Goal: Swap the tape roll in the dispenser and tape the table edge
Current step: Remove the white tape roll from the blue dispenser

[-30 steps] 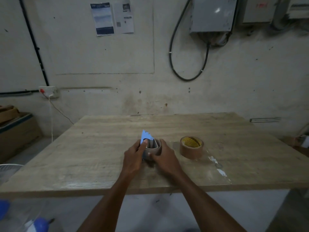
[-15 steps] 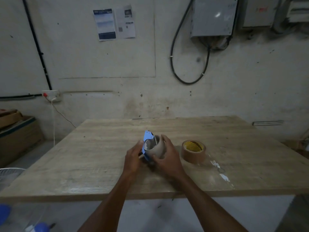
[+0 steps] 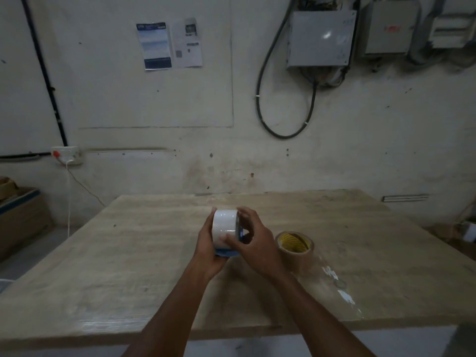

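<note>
Currently mid-swap: left hand [image 3: 208, 243] and right hand [image 3: 253, 243] both clamped on the dispenser [image 3: 228, 252] with its pale roll [image 3: 224, 228], lifted above table [image 3: 128, 279] centre. Brown roll [image 3: 295, 247] sits toward the right edge. Next, I'd say: pull the pale roll off.

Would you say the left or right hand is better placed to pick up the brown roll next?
Right, probably: the right hand is beside the brown roll, while the left hand cradles the dispenser.

No text can be read. Print on the two wall sheets [image 3: 168, 43] above the hands [image 3: 231, 243], and red marks on the upper-right box [image 3: 392, 28], are blurred.
</note>
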Demonstrator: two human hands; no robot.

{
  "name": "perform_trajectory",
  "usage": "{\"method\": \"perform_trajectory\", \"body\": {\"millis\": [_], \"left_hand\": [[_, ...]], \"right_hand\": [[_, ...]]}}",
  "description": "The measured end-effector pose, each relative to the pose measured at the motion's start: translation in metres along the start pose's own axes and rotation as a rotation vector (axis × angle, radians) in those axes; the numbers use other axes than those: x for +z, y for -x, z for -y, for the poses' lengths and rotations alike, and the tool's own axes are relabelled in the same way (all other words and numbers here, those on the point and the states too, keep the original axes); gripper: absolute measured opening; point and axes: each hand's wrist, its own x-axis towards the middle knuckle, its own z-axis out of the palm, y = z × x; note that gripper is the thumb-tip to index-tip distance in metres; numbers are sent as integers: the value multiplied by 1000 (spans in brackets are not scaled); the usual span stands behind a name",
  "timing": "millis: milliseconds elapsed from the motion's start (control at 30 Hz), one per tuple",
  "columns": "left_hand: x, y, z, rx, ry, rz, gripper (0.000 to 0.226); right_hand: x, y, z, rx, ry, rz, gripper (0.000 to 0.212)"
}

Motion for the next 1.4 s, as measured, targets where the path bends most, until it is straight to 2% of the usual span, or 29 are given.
{"method": "perform_trajectory", "body": {"millis": [33, 133, 300, 400, 467, 533, 700, 933, 1067, 1200, 1267, 1400], "left_hand": [[0, -2, 3, -7, -36, -2, 76], [-6, -14, 13, 27, -176, -130, 58], [-20, -30, 24, 41, -86, -64, 60], [-25, -36, 21, 76, -42, -50, 61], [-29, -39, 21, 95, -38, -59, 59], [-30, -39, 21, 89, -59, -83, 58], [-29, -36, 22, 85, -116, -47, 61], [-34, -38, 22, 64, -97, -72, 79], [-32, -39, 23, 72, -88, -60, 64], [-26, -34, 22, 75, -24, -117, 59], [-26, -36, 23, 80, -4, -109, 60], [-23, -35, 23, 70, 19, -101, 48]], "right_hand": [[3, 2, -3, 43, -20, 9, 77], [11, 7, -20, 129, -135, 123, 81], [17, 9, -35, 130, -133, 108, 87], [19, 6, -31, 82, -101, 48, 68], [20, 5, -31, 20, 45, -27, 46], [22, 7, -32, -16, 161, -43, 32], [20, 13, -24, 59, -14, 25, 24], [21, 15, -15, 78, -72, -6, 29], [24, 6, -8, 81, -73, -72, 33], [21, -8, 1, 78, -77, -77, 28], [20, -15, 5, 108, -108, -81, 26], [23, -27, 7, 204, -187, -99, 32]]}}
